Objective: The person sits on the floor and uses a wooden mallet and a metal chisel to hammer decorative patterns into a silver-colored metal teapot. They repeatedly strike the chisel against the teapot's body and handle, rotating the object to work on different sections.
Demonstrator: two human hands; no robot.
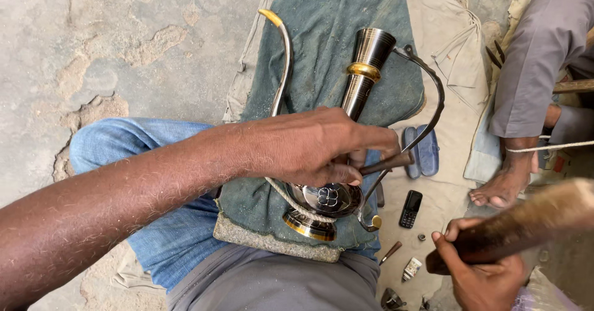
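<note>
A shiny metal vessel (366, 69) with a brass ring and long curved handles lies on a green cloth (322, 32) over my lap. Its round base (312, 221) points toward me. My left hand (309, 144) reaches across it and grips a thin tool with a dark handle (390, 162), whose tip is hidden under my fingers at the vessel's base. At the lower right, my right hand (482, 280) is closed around the dark handle of a thick wooden mallet (532, 221), held away from the vessel.
Another person sits at the right, with a grey sleeve (544, 45) and a bare foot (504, 184) showing. On the tan cloth lie blue sandals (422, 150), a small black phone (410, 209), a small tool (390, 252) and a little tube (411, 267). Cracked concrete floor (124, 45) lies to the left.
</note>
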